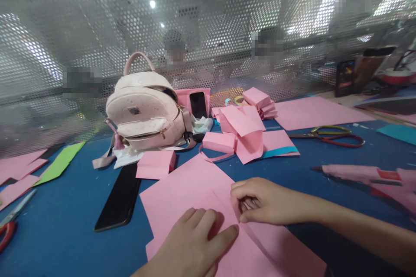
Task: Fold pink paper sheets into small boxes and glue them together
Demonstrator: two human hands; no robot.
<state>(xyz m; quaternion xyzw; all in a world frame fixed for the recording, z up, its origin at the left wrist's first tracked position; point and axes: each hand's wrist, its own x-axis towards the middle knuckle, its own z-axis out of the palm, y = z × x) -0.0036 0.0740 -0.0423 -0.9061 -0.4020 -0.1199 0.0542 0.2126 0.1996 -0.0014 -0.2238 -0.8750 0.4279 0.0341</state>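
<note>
Sheets of pink paper (191,181) lie in front of me on the blue table. My left hand (198,240) rests on the paper with its fingers bent and its thumb stretched apart, pressing the surface down beside a crease. Just to the right, my right hand (260,201) is closed, thumb and fingertips pinching the raised fold of the pink paper. The two thumbs almost meet at that fold. Beyond the sheets sit a small folded pink paper box (156,164), another pink box (219,143) and a bent pink paper piece (245,132).
A black phone (118,199) and a pale backpack (144,110) stand left of the paper. Scissors (336,136) and a pink glue gun (364,175) lie right. More scissors (9,229) and green paper (60,164) are far left. A perforated metal screen (208,52) rises behind.
</note>
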